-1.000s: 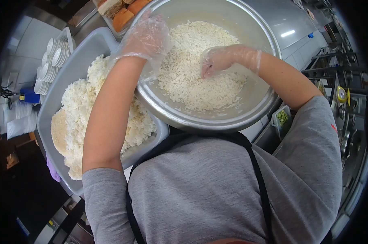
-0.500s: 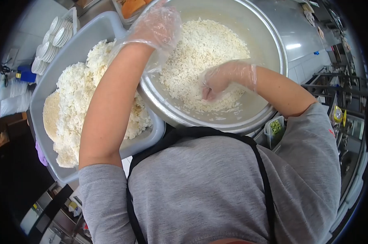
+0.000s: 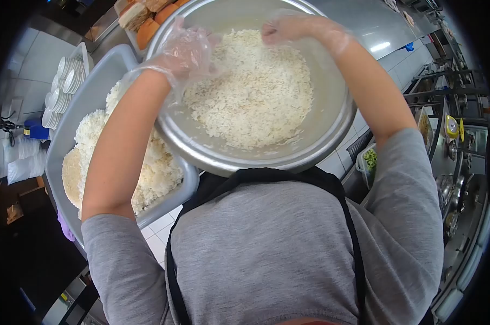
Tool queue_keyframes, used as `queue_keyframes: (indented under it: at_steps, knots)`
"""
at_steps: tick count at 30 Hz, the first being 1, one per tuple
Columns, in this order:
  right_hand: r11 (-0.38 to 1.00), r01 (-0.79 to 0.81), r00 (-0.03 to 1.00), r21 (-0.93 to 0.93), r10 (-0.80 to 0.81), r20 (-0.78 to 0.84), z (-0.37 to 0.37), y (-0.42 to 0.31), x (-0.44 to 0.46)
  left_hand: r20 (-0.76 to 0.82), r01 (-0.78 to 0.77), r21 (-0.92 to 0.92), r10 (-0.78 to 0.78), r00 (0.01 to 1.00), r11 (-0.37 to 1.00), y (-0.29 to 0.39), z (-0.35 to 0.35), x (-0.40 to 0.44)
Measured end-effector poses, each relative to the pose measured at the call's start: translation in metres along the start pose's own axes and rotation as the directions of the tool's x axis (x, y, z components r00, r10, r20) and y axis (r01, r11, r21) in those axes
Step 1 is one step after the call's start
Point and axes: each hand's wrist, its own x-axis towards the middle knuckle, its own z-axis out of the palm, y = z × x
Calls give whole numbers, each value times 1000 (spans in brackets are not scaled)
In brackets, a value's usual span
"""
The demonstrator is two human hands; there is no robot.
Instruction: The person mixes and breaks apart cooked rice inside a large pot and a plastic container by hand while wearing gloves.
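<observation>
A wide metal bowl (image 3: pixel 245 162) holds a broad layer of loose white rice (image 3: pixel 255 92). My left hand (image 3: pixel 188 51), in a clear plastic glove, is over the bowl's left side with its fingers spread. At the far side of the rice is my right hand (image 3: pixel 288 30), also gloved, its fingers curled together; whether they hold anything is hidden. Left of the bowl, a grey plastic tub (image 3: pixel 190 181) holds a large heap of clumped rice (image 3: pixel 153 176), partly covered by my left forearm.
Bread pieces (image 3: pixel 147 32) lie in a container beyond the tub. Stacked white dishes (image 3: pixel 66 84) stand at the left. A small container of chopped greens (image 3: pixel 369 158) is beside my right sleeve. Metal shelving (image 3: pixel 445 97) stands at the right.
My right hand has moved from the near part of the rice to its far edge. My left hand has shifted left, and its fingers look more spread. The bowl appears farther left in view.
</observation>
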Motion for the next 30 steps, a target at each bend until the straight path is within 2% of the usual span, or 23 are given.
queue_keyframes:
  at_steps: [1,2,3,4,6,7,9,10,12,13,15,19,21,28,30]
  knots:
    - [1000,7,1000,8,-7,-3,4,4,12,54,-31,-141,39,998,989,12,-6,6]
    - [995,24,996,-92,-32,-87,12,7,25,103,-53,-276,84,991,960,24,-11,12]
    - [982,30,984,-189,-62,-169,18,8,34,207,-135,-289,200,958,948,44,-20,18]
    - [984,34,982,-176,-65,-178,21,7,35,306,-215,-311,312,900,926,66,-29,23]
    - [974,-7,999,-227,-3,-43,30,3,26,413,-400,-232,462,785,887,105,-25,25]
    - [977,-9,999,-212,0,-42,27,-2,19,424,-406,-233,468,775,883,115,-16,24]
    - [961,88,994,-261,-102,-42,16,-7,10,294,-448,-215,495,818,868,129,5,24]
    - [964,87,994,-250,-101,-44,22,5,17,302,-452,-214,499,812,866,130,13,25]
    - [979,117,984,-168,-137,-114,18,15,31,148,-513,-200,543,827,835,126,23,26]
    - [982,130,979,-137,-149,-141,13,15,33,155,-519,-197,549,821,832,125,24,29]
    - [984,150,971,-100,-166,-174,8,16,34,73,-551,-248,583,809,797,125,22,34]
    - [984,165,962,-67,-176,-207,7,16,31,129,-504,-332,568,813,797,133,15,43]
    - [984,166,960,-57,-174,-217,8,15,31,8,-545,-317,577,817,776,133,23,51]
    - [985,170,956,-28,-171,-239,7,18,31,-69,-590,-345,607,791,730,143,32,76]
    - [984,174,953,-19,-174,-247,6,20,31,54,-404,-528,505,862,747,142,22,79]
